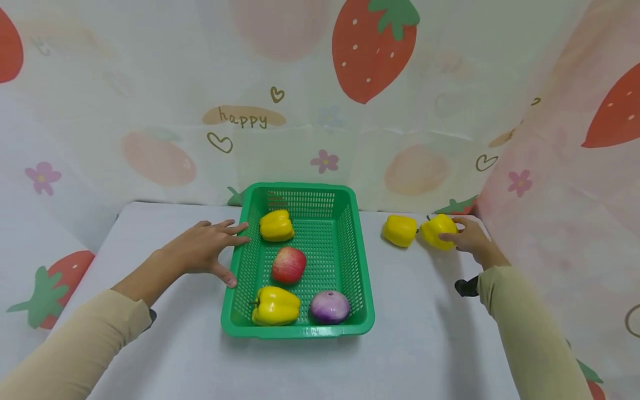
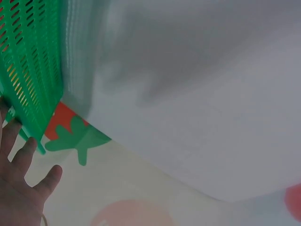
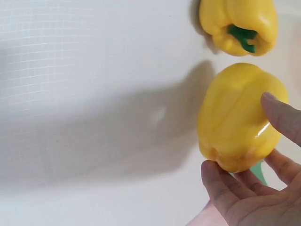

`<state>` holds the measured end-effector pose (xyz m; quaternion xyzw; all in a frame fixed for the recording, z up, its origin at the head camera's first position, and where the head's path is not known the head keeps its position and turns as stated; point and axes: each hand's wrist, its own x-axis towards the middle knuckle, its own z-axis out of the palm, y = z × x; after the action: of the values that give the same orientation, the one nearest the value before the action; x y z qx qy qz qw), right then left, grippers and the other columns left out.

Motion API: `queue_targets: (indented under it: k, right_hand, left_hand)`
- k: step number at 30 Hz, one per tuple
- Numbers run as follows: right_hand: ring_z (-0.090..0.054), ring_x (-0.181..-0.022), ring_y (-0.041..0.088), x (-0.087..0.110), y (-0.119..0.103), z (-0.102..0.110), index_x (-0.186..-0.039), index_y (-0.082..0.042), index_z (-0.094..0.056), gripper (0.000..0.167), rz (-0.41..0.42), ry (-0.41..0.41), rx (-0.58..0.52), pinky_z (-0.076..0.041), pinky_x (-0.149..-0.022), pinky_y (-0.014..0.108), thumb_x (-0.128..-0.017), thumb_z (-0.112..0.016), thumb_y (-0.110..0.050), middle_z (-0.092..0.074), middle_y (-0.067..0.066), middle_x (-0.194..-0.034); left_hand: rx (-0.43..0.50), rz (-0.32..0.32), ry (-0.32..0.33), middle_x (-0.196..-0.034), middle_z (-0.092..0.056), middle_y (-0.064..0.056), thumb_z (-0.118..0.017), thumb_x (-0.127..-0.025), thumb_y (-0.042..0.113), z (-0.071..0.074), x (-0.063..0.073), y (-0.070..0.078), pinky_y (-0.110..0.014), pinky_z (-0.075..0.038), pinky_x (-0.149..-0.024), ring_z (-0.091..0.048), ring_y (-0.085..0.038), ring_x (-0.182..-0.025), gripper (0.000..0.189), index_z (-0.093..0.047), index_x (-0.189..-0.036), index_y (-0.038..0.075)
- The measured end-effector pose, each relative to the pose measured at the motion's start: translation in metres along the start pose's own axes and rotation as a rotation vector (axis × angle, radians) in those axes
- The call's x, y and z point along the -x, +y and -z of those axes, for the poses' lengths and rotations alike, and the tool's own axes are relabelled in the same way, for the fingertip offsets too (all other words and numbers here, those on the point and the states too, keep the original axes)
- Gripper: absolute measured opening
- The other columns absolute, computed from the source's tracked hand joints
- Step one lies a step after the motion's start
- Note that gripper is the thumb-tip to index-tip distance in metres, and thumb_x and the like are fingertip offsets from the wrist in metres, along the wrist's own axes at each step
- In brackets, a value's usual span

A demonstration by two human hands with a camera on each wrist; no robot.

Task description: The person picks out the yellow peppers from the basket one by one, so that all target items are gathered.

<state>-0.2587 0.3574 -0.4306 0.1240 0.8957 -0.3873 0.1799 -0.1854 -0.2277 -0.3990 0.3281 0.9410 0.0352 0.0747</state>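
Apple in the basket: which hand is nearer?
Left. The left hand is by the basket, left of the apple; the right hand grips a pepper farther away, outside to the right.

Yellow peppers (image 1: 439,232) number 4 | red apple (image 1: 289,265): 1 | purple onion (image 1: 330,308): 1 | green basket (image 1: 300,331): 1 | white table (image 1: 415,339): 1

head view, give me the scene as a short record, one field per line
Basket: green, on white table
Inside: back yellow pepper, apple, front yellow pepper, purple onion
Left hand: fingers spread at basket's left rim; contact unclear
Right hand: holds rightmost yellow pepper
On table: other yellow pepper, just left of the held one
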Motion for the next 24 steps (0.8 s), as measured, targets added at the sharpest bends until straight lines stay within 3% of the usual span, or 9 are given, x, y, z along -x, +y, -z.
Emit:
queue_targets:
  k: [4,16,24]
  right_hand:
    - [-0.037,-0.13,0.047,-0.002,0.005,-0.003,-0.155,0.006,-0.013,0.082,-0.041,-0.004,0.003,-0.039,-0.109,0.054,-0.099,-0.063,-0.025,-0.024,0.037,-0.151]
    - [-0.037,-0.133,0.049,0.0,0.01,-0.007,-0.155,0.007,-0.01,0.088,-0.055,-0.034,0.058,-0.041,-0.107,0.055,-0.096,-0.066,-0.027,-0.023,0.04,-0.151]
    - [-0.028,-0.137,0.053,0.003,-0.014,0.002,-0.155,0.005,-0.011,0.088,-0.023,-0.046,0.12,-0.026,-0.112,0.064,-0.095,-0.065,-0.03,-0.021,0.04,-0.151]
  left_hand:
    - [0.004,-0.009,0.009,-0.151,-0.045,-0.017,-0.078,-0.064,0.07,-0.001,0.0,-0.001,-0.069,-0.039,-0.1,-0.038,-0.045,-0.139,0.096,-0.061,-0.137,0.01]
    - [-0.004,-0.015,0.01,-0.151,-0.045,-0.017,-0.076,-0.063,0.073,0.001,-0.001,-0.001,-0.068,-0.039,-0.1,-0.039,-0.045,-0.139,0.098,-0.061,-0.137,0.01]
    - [0.0,-0.006,-0.003,-0.152,-0.044,-0.016,-0.074,-0.063,0.075,0.0,0.0,-0.002,-0.069,-0.038,-0.1,-0.038,-0.045,-0.14,0.1,-0.06,-0.138,0.01]
